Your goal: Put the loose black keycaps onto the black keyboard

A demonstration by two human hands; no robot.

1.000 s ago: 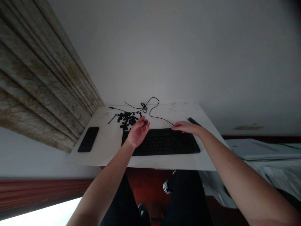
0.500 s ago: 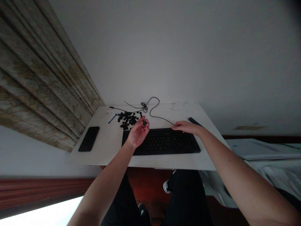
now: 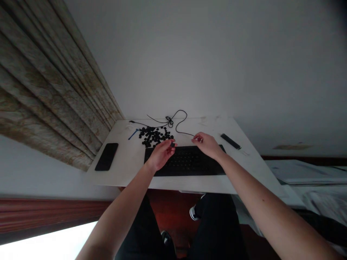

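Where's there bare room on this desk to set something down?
The white desk is bare between the flat black phone and long black keyboard, and at the back between the thin black cable and slim black bar. Small black keycaps, a thin blue tool and cable crowd the back left.

Dim light, white glare (image 3: 48, 245) lower left

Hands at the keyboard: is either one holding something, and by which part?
The left hand holds a black keycap between thumb and fingers; which sides are gripped is too small to tell. Whether the right hand holds anything is unclear.
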